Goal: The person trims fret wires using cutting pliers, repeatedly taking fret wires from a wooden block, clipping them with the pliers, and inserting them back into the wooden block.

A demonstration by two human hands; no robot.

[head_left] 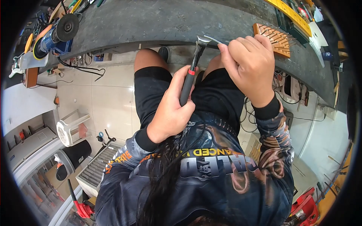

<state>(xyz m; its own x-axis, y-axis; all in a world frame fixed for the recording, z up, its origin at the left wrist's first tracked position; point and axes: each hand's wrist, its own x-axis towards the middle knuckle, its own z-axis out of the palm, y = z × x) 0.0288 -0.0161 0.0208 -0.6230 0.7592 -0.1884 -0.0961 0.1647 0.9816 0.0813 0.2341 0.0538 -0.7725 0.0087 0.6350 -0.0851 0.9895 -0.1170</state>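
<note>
My left hand (171, 107) is wrapped round the black grip of a hammer (191, 73), which has a red band below its dark shaft. The hammer points up and away from me, its head close to the bench's front edge. My right hand (249, 62) is closed in a pinch, thumb forward, on a thin, slightly curved metal strip (213, 39). The strip runs left from the fingertips and its far end overlaps the hammer head in this view. Both hands are over my lap, the right one nearer the bench.
A dark workbench (151, 22) crosses the front. On it, an angle grinder (51, 39) stands at the left and a wooden block of upright pins (272, 39) at the right. Cables (247, 113) hang at the right. A white stool (71, 128) stands at the left.
</note>
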